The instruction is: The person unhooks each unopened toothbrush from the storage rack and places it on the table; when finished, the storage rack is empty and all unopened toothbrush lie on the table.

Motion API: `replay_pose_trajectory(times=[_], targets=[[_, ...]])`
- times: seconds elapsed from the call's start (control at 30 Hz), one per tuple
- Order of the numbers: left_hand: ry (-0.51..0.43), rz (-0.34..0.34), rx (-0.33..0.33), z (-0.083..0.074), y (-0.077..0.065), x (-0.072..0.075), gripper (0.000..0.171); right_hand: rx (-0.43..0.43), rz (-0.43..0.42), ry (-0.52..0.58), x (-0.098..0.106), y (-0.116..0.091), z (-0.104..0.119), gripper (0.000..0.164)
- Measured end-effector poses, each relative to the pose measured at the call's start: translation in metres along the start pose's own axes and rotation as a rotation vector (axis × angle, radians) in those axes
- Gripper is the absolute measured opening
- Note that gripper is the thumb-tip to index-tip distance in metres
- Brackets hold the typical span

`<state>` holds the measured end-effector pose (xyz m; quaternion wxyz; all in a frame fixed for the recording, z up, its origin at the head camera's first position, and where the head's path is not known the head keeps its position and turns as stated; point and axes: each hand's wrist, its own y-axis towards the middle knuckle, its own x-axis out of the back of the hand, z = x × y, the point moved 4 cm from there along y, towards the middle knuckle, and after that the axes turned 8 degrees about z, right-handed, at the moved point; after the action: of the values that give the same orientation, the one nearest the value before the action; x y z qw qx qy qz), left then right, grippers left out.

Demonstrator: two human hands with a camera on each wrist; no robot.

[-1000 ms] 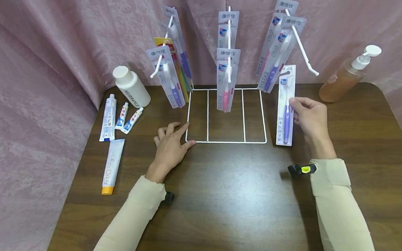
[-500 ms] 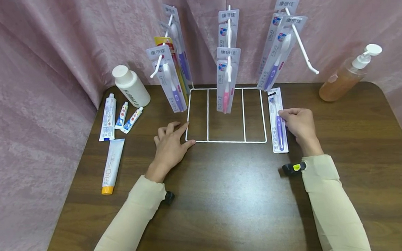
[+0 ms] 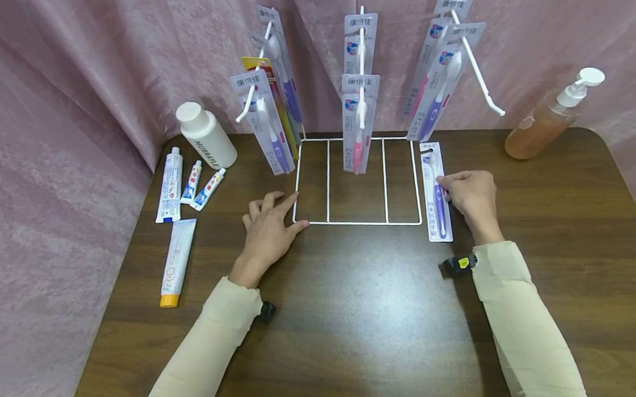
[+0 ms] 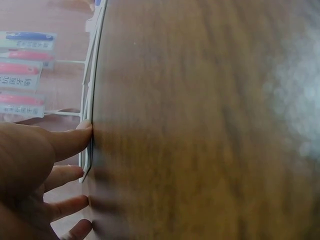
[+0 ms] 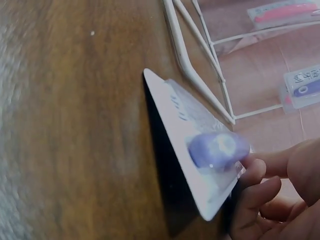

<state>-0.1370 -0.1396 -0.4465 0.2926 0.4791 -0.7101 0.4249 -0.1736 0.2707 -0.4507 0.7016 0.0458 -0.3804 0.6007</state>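
My right hand (image 3: 471, 196) pinches the right edge of a packaged purple toothbrush (image 3: 436, 207), just right of the white wire rack's base (image 3: 358, 223). In the right wrist view the toothbrush pack (image 5: 187, 145) is tilted, its lower end towards the camera, with a dark shadow on the table beside it. My left hand (image 3: 268, 231) rests at the base's front left corner, fingers spread, thumb and forefinger touching the wire. Several packaged toothbrushes hang from the rack's three prongs, among them a pink one (image 3: 360, 124) in the middle and a purple one (image 3: 435, 90) on the right.
Left on the table stand a white bottle (image 3: 207, 138), two small toothpaste tubes (image 3: 208, 189), a larger white tube (image 3: 170, 185) and an orange-capped tube (image 3: 178, 260). A pump bottle of amber liquid (image 3: 541, 127) stands back right. A pink curtain (image 3: 101, 84) hangs behind.
My right hand has moved left and slightly towards me with the packaged toothbrush, bringing it close to the rack's right side. The left hand has stayed at the corner.
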Motion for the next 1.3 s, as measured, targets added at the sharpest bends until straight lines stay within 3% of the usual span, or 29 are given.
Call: replay_pose_trajectory(times=[0.53,0.77,0.83,0.93,1.07,1.17,1.3], targets=[[-0.001,-0.004,0.001,0.002,-0.004,0.003,0.075,0.062,-0.043,-0.032,-0.004,-0.007,0.007,0.032],[-0.008,-0.007,0.009,0.005,-0.004,0.003,0.075,0.105,-0.053,-0.054,0.003,-0.011,0.021,0.046],[-0.003,-0.007,0.004,0.005,-0.004,0.003,0.075,0.178,-0.095,0.039,0.010,-0.013,0.034,0.047],[-0.005,-0.006,0.002,0.003,-0.004,0.003,0.076,0.368,-0.138,0.314,0.021,-0.018,0.059,0.038],[-0.001,-0.005,0.009,0.003,-0.004,0.003,0.076,0.630,-0.106,0.673,0.033,-0.025,0.094,0.029],[-0.004,-0.003,0.004,0.002,-0.003,0.002,0.076,0.749,-0.091,0.782,0.040,-0.029,0.111,0.027],[-0.007,-0.001,-0.005,0.001,-0.002,0.000,0.076,0.829,-0.102,0.793,0.043,-0.031,0.122,0.029]])
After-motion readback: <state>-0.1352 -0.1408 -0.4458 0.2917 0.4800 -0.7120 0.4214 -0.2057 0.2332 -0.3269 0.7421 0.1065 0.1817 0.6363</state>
